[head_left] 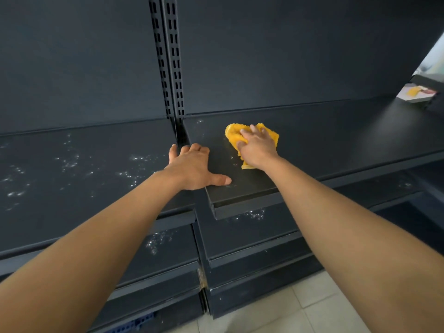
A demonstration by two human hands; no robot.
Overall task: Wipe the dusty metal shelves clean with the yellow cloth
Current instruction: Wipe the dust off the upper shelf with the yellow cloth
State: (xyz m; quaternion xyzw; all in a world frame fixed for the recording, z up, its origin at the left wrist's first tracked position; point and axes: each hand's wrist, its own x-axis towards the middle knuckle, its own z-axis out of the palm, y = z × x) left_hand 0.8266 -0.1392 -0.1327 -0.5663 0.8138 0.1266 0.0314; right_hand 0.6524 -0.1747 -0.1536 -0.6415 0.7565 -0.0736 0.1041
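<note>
The dark panel (288, 56) fills the top of the view, split by a slotted upright (171, 68). Below it the left shelf (36, 224) is flecked all over with white dust (69, 162). The right shelf (336, 140) looks mostly clean, with a few specks at its back left corner and close to the cloth. The lower shelves (252, 236) carry more dust near their front edges.

As I judge it, any sweep toward the front edge would tip dust onto those lower shelves. A sweep to the left would run into the bracing hand.

Both bare arms reach forward. The left hand (192, 167) lies flat with fingers spread over the seam between the two shelves, its thumb out on the right shelf's front corner. It holds nothing, and its palm may smear the dust beneath it.

The right hand (258, 147) is palm down on the right shelf, fingers bent over the bunched yellow cloth (234, 133) and pressing it to the metal. A tail of it pokes out under the wrist. Wadded like this, little of it meets the shelf, so streaks are likely.

The hands are near each other but apart.
</note>
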